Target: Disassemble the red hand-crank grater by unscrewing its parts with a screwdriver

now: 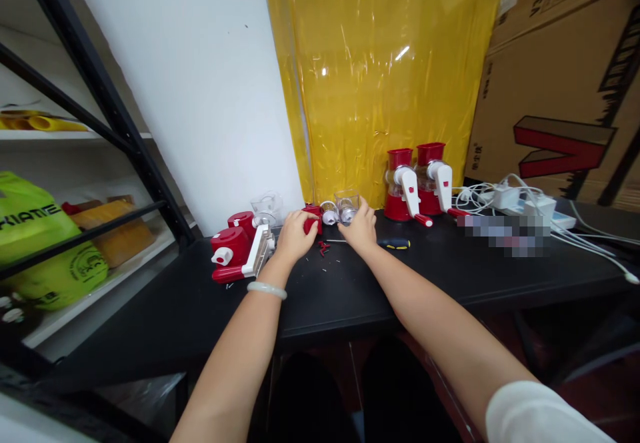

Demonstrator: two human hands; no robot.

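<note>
My left hand (299,232) is closed, its thumb and fingers pinching a red plastic grater part (313,222). Just to the right, my right hand (361,225) curls around a clear plastic grater body (347,204) with a whitish round fitting. Between the hands stands another round drum-like piece (329,212), its lower end white. A screwdriver (394,244) with a black and yellow handle lies partly behind my right wrist, its shaft pointing left. Small red plastic pieces (324,248) and tiny light bits lie in front of the hands on the black table (330,303).
Two assembled red-and-white rotary graters (400,193) stand at the back right. Red grater bases (235,243) and a white crank handle (257,251) lie at left. White cables and adapters (535,204) crowd the right end. A shelf rack (145,190) borders the left; a large carton (560,96) stands behind.
</note>
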